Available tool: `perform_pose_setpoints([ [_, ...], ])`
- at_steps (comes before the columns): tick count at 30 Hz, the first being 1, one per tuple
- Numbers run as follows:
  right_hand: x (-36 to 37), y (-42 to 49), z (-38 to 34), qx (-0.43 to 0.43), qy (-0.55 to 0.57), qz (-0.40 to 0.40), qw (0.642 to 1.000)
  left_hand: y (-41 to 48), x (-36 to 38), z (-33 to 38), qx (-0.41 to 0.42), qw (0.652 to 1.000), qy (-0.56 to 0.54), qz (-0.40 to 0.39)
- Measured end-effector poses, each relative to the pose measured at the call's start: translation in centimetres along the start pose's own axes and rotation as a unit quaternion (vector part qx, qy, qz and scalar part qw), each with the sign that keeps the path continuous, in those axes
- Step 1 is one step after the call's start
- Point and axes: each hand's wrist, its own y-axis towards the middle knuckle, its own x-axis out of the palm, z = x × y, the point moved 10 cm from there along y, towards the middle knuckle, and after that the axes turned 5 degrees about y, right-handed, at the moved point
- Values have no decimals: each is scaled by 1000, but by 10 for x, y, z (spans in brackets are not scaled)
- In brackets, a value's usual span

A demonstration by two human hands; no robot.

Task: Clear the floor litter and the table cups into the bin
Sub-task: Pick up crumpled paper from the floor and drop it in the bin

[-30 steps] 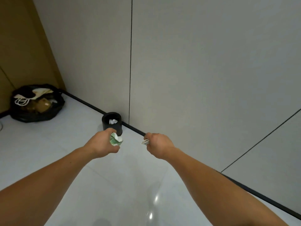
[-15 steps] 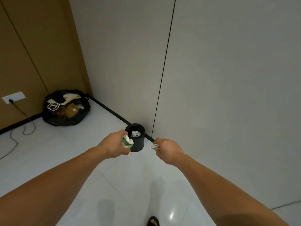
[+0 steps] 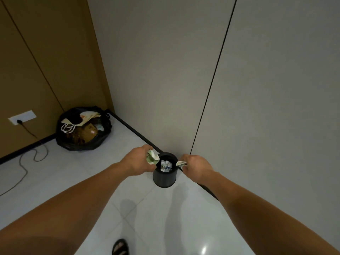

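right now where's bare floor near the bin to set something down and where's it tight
Bare floor lies between the black bag and the bin, and in front of the bin toward the foot. Tight: the bin's mouth, paper inside, left hand and right hand holding litter either side. The wall is right behind it; a cable trails left.

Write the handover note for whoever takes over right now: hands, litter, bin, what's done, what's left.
Left hand: grips a crumpled green-and-white paper at the left of the black bin.
Right hand: pinches a small paper scrap at the bin's right rim.
Bin: upright on the floor, with crumpled paper already inside.
Done: two litter pieces are in hand and at the bin.
Left: drop both in, then clear the table cups, which are not in view.
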Motion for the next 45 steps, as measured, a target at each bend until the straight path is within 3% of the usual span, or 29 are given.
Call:
perform_pose_setpoints([
  [11, 7, 132, -9, 98, 60, 15, 993, 162, -20, -42, 70, 991, 33, -109],
  [16, 19, 189, 30, 132, 88, 1, 987, 237, 8, -32, 83, 984, 36, -152],
  [25, 80, 316, 108, 150, 126, -73, 978, 374, 90, -62, 29, 972, 45, -227],
  [33, 205, 406, 171, 211, 163, -116, 957, 480, 225, -129, 13, 968, 67, -243],
  [38, 327, 463, 224, 277, 177, -111, 938, 531, 349, -184, 65, 963, 93, -246],
  [42, 407, 475, 256, 325, 211, -90, 917, 554, 424, -222, 93, 952, 149, -252],
  [45, 445, 460, 263, 340, 225, -103, 907, 561, 453, -251, 60, 933, 217, -282],
])
